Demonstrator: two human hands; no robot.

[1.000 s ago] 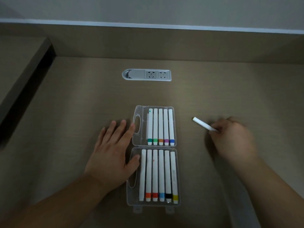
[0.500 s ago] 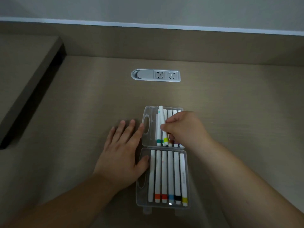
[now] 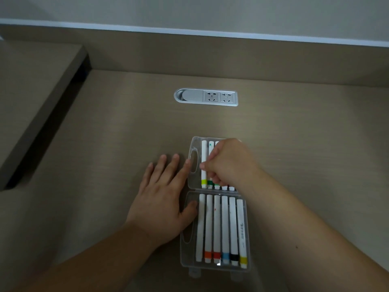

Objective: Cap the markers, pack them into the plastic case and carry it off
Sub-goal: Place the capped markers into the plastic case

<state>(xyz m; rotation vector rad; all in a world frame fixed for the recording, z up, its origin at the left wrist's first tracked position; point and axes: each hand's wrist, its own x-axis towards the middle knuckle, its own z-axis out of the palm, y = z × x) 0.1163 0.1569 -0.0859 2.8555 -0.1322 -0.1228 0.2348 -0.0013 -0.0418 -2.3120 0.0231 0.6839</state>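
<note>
Marker (image 3: 203, 163) lies in case (image 3: 190, 182), seemingly pinched by right-hand fingers (image 3: 203, 165).

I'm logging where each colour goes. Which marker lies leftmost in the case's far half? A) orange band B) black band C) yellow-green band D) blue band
C: the yellow-green-banded marker lies leftmost in the far half of the case, pinched by the right hand.
</note>
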